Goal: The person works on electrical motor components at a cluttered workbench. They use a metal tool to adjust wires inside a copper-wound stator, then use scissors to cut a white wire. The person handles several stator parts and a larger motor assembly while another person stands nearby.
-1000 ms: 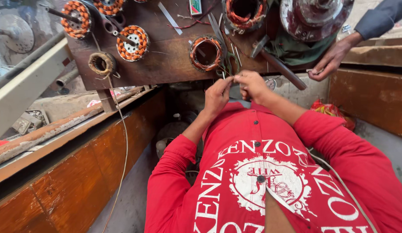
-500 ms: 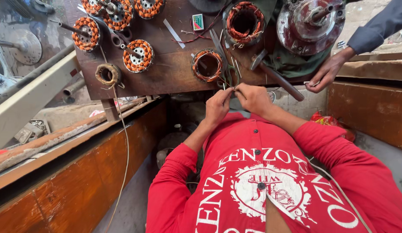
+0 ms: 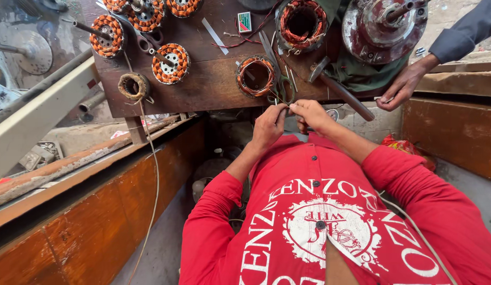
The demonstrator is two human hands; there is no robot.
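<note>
**Fingertips pinch fine wire at the bench edge**

The left hand [image 3: 269, 125] and the right hand [image 3: 309, 113] meet at the near edge of the wooden workbench [image 3: 214, 87], fingertips pressed together on what looks like a thin strand of wire [image 3: 284, 103]; it is too fine to say for certain what each hand grips, but both are closed in a pinch, not open. The strand runs up toward the small stator [image 3: 255, 75] just beyond the hands, its core wrapped in orange-brown copper winding.

To do this well, the person would likely keep the strand taut between the two pinches and work close to the fingertips, since such thin wire kinks easily.

Green-handled scissors [image 3: 277, 79] lie beside that stator, and a hammer [image 3: 338, 89] with a dark handle rests slantwise to the right. Further back stand more wound stators [image 3: 171, 62], ringed in glossy orange and copper coils, a larger one [image 3: 302, 24], and a worn metal motor housing [image 3: 382, 29] with a shaft. A small loop of dull wire [image 3: 132, 86] sits near the left edge. The bench is dark, scuffed wood. Another person's hand [image 3: 401, 89], from a dark sleeve, rests at the bench's right end.
</note>
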